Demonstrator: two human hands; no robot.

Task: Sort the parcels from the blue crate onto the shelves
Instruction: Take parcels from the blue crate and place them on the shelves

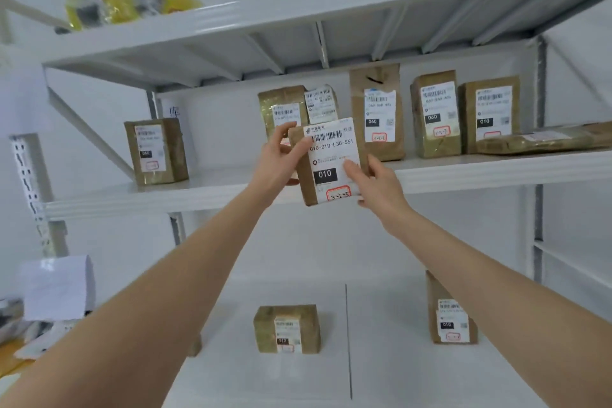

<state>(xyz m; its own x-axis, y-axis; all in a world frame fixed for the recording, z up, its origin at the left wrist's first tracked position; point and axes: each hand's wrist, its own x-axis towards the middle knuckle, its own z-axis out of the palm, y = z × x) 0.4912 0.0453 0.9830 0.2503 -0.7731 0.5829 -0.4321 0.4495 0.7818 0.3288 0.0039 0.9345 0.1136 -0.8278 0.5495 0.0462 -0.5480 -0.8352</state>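
Head — L hand (280,157), R hand (379,187) part-hide parcel (331,156)

Brown rectangular kraft-paper parcel (331,156) wearing white label: black barcode stripes, black block bearing white "010", red-outlined stamp at bottom. Pale grey-white metal shelf (198,199) showing plain, no pattern. Upright brown paper parcels (435,116) on it carrying similar white-black-red labels. Glossy yellow plastic-wrapped bundles (99,3) showing grey patches.

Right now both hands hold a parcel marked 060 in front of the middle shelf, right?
No. The head view shows the parcel is marked 010, not 060. The left hand and right hand do hold it in front of the middle shelf.
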